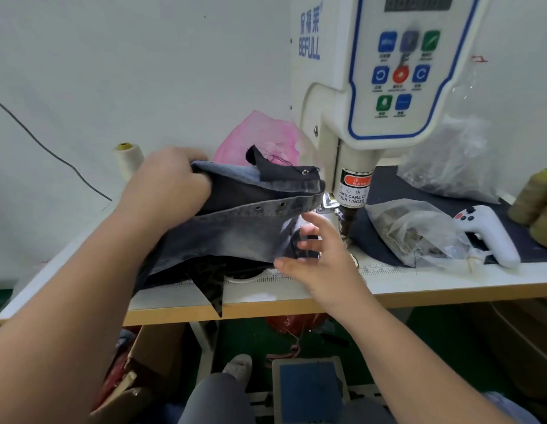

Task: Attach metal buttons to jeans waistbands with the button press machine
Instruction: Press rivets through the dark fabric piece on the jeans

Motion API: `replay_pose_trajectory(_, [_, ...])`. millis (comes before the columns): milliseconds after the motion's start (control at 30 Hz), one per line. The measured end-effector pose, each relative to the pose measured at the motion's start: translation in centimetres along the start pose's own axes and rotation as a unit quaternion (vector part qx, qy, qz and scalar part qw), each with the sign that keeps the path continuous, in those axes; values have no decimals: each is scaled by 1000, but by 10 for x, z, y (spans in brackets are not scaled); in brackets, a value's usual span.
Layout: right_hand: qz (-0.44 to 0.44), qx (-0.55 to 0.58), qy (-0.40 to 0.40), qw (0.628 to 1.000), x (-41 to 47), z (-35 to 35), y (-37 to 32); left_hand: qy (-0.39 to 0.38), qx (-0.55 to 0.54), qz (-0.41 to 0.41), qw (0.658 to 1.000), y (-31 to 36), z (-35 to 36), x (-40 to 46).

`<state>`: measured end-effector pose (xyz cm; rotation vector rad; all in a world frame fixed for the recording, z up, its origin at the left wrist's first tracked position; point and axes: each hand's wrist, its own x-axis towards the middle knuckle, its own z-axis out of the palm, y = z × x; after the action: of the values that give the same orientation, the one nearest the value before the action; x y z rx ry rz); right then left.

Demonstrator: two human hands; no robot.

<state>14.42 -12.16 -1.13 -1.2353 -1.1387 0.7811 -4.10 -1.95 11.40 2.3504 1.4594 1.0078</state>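
A stack of grey-blue jeans (235,234) lies on the white table (449,286), left of the button press machine (388,87). The top waistband (266,208) shows several small holes, and a dark flap (284,171) above it carries a metal button. My left hand (168,185) grips the far left end of the folded denim. With fingers spread, my right hand (318,258) hovers at the right end of the jeans, just left of the machine's punch (347,218). Whether its fingertips touch the cloth is unclear.
Clear bags of metal buttons (412,234) lie right of the punch beside a white controller (489,234). Thread cones stand at the far left (128,159) and far right (535,203). A pink bag (266,136) sits behind the jeans. Below the table are a foot pedal (308,390) and a cardboard box (149,362).
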Motion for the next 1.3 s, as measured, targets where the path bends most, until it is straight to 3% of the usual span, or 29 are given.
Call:
replay_pose_trajectory(233, [33,-159,29,986,7,16,0,-111,-45,-12,993,-6,2,2])
replay_pose_trajectory(300, [24,-152,22,988,6,20,0,-79,-39,12,996,-9,8,3])
replay_pose_trajectory(433, [-11,-92,21,996,0,29,-6,59,-18,19,998,-14,24,1])
replay_pose_trajectory(533, [12,-68,25,997,-1,32,-11,86,7,36,996,-16,38,0])
replay_pose_trajectory(667, [27,-9,41,999,-1,33,-13,54,-2,129,990,-23,47,-10])
replay_pose_trajectory(767, [22,11,55,998,1,35,-16,-40,1,169,985,-29,48,-24])
replay_pose_trajectory(833, [15,16,57,998,3,37,-19,-123,50,145,980,-32,51,-29])
replay_pose_trajectory(900, [1,7,52,999,3,39,-19,-159,91,114,976,-34,56,-32])
replay_pose_trajectory(1167, [-53,-6,32,998,-2,38,-17,-153,-13,51,987,-35,34,-15])
replay_pose_trajectory(1300, [-2,-164,17,986,2,38,-14,-191,-96,25,977,-22,4,-2])
